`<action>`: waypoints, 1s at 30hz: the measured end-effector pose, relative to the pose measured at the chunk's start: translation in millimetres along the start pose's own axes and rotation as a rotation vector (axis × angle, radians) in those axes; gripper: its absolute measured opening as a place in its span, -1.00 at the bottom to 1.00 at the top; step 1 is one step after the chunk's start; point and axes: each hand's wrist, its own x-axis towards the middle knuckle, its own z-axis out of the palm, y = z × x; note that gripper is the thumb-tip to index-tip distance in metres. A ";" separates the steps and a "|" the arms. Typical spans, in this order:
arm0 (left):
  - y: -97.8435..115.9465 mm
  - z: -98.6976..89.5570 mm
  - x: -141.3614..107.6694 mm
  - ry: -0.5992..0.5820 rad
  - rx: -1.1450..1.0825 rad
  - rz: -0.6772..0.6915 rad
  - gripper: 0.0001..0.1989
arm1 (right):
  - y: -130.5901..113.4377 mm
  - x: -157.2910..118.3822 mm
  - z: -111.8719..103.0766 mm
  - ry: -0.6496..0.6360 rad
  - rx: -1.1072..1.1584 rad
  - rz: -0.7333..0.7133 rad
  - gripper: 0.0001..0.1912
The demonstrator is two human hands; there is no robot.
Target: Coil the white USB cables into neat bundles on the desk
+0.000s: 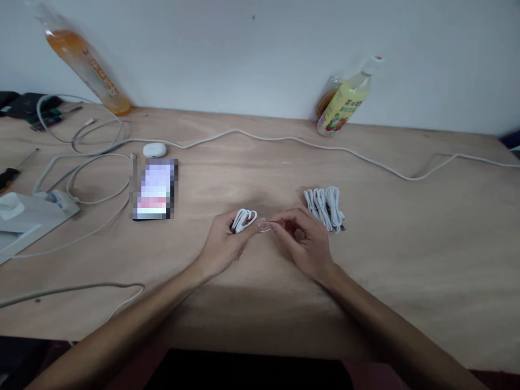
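Observation:
My left hand (221, 241) is closed around a coiled white cable (244, 219), whose loops stick up above the thumb; a spot of orange shows among them. Between the fingertips of both hands runs a thin, pale wire-like tie (265, 228), bent into a small loop. My right hand (307, 241) pinches its other end between thumb and forefinger. Just beyond the right hand, several coiled white cables (324, 205) lie side by side on the wooden table (406, 244), partly hidden by that hand.
Left of the hands lie a phone (156, 189) and a white earbud case (155, 150). A power strip (36, 219) with loose cables sits farther left. A long white cord (276, 138) crosses the table. An orange-drink bottle (91, 73) and a yellow-labelled bottle (345, 103) stand by the wall.

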 end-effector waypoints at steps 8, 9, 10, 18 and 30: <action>2.0 1.2 0.8 0.015 0.026 0.010 -0.50 | 2.1 1.9 2.4 -0.011 0.141 0.200 -0.85; 1.8 1.1 1.0 0.012 0.026 0.006 -0.51 | 2.5 2.3 2.2 -0.012 0.164 0.223 -0.85; 1.6 1.1 1.2 0.010 0.028 0.008 -0.52 | 2.8 2.8 1.8 -0.012 0.181 0.242 -0.85; 0.6 0.3 1.0 0.032 0.035 0.004 -0.57 | 1.3 5.9 -2.6 -0.017 0.235 0.374 -0.85; -2.0 -2.0 4.6 0.090 -0.012 0.074 -0.52 | 5.5 5.8 -2.9 -0.064 0.302 0.363 -0.87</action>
